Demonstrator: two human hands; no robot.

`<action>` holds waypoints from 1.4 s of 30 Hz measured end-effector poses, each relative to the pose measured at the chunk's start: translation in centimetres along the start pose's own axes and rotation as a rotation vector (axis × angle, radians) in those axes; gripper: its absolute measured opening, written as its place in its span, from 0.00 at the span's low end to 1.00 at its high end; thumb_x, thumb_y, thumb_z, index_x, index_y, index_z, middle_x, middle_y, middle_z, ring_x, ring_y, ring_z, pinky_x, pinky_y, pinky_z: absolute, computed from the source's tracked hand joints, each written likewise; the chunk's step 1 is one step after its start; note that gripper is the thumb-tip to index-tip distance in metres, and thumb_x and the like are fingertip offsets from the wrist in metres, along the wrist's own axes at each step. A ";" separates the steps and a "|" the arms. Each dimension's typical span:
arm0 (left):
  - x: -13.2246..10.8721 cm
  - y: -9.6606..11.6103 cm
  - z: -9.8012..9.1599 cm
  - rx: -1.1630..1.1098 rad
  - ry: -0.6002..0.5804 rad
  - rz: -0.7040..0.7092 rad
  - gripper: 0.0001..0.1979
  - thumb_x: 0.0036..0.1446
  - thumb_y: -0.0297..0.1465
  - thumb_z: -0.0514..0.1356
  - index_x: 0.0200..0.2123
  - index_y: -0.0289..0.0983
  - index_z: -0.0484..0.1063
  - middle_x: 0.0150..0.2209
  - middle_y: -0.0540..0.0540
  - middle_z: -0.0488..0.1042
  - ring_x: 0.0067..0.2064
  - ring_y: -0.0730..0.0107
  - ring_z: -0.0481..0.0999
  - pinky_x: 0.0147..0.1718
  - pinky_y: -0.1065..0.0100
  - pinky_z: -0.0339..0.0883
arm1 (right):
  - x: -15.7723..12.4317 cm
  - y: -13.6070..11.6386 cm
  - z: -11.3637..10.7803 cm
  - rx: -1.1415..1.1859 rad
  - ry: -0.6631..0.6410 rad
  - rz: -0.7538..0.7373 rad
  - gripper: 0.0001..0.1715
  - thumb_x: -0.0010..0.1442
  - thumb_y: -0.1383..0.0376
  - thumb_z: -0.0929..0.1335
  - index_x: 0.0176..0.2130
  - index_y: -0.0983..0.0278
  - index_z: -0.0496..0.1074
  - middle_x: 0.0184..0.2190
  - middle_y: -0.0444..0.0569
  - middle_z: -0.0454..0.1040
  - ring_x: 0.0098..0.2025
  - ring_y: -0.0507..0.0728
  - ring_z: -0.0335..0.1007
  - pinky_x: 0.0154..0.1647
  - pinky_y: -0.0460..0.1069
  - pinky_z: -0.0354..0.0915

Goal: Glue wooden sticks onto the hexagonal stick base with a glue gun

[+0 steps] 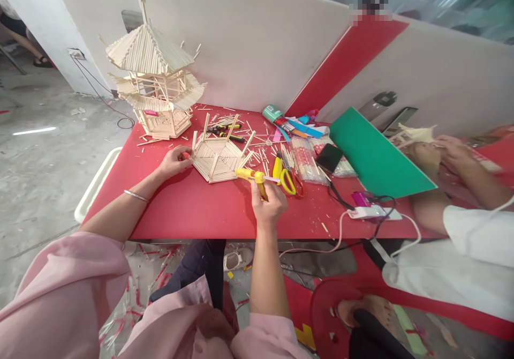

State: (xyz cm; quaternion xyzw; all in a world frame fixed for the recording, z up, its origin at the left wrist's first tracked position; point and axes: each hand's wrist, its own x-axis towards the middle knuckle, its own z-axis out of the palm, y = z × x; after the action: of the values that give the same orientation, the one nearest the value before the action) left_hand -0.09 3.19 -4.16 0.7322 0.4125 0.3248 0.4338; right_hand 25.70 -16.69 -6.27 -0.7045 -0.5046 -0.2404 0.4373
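A hexagonal base of pale wooden sticks (pixel 212 158) lies on the red table, with several short posts upright along its rim. At its left corner, my left hand (pixel 175 163) grips the edge beside a post, fingers curled and partly hidden. My right hand (pixel 268 202) is closed around the handle of a yellow hot glue gun (pixel 251 175). The gun's nozzle points left, at the base's right front edge. Behind the base lie pliers (pixel 228 133) with black and yellow handles. Yellow-handled scissors (pixel 286 179) rest just right of the glue gun.
A tall stick pagoda (pixel 155 91) stands at the back left of the red table (pixel 193 214). Bagged sticks (pixel 305 161), a black phone (pixel 330 158) and a power strip (pixel 373 212) lie to the right. A green board (pixel 377 155) partly screens a co-worker's hands (pixel 453 152).
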 end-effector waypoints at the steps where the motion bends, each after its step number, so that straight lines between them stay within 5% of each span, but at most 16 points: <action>1: 0.0 -0.1 0.1 -0.011 0.007 0.000 0.17 0.45 0.37 0.63 0.37 0.35 0.74 0.17 0.54 0.66 0.18 0.72 0.66 0.21 0.71 0.59 | 0.0 -0.1 0.0 -0.004 -0.011 -0.020 0.23 0.66 0.49 0.66 0.38 0.64 0.80 0.31 0.54 0.81 0.33 0.58 0.77 0.38 0.51 0.67; 19: 0.2 -0.6 0.4 -0.071 0.022 0.013 0.15 0.45 0.40 0.65 0.33 0.35 0.75 0.19 0.52 0.70 0.20 0.72 0.70 0.18 0.72 0.60 | -0.2 -1.1 1.0 0.067 -0.187 -0.146 0.22 0.69 0.51 0.65 0.42 0.64 0.80 0.34 0.53 0.83 0.35 0.56 0.78 0.38 0.49 0.64; 30: 0.1 -0.7 0.5 -0.082 -0.001 0.038 0.14 0.46 0.40 0.65 0.31 0.35 0.76 0.19 0.52 0.70 0.18 0.74 0.68 0.18 0.72 0.59 | -0.2 -0.6 1.1 -0.056 -0.110 -0.146 0.24 0.66 0.47 0.67 0.40 0.63 0.81 0.30 0.53 0.81 0.33 0.57 0.76 0.37 0.50 0.65; 37: -0.3 0.1 0.6 -0.004 -0.012 0.182 0.10 0.46 0.36 0.65 0.28 0.35 0.78 0.27 0.49 0.75 0.25 0.76 0.70 0.23 0.75 0.63 | -0.5 -0.4 1.4 0.041 -0.116 -0.141 0.23 0.68 0.50 0.65 0.44 0.64 0.81 0.35 0.55 0.82 0.36 0.58 0.77 0.40 0.50 0.68; 42: -2.0 1.3 1.8 -0.171 -0.257 0.034 0.16 0.49 0.39 0.65 0.38 0.33 0.78 0.25 0.47 0.78 0.22 0.70 0.75 0.20 0.72 0.67 | -0.5 0.1 1.1 -0.017 0.078 0.005 0.26 0.66 0.47 0.66 0.43 0.66 0.79 0.34 0.58 0.81 0.35 0.60 0.77 0.39 0.52 0.70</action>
State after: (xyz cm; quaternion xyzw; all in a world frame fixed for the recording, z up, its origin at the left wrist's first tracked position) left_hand 0.94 0.34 -3.99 0.7348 0.3120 0.2699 0.5383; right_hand 25.51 -16.06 -7.26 -0.6994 -0.4834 -0.2711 0.4514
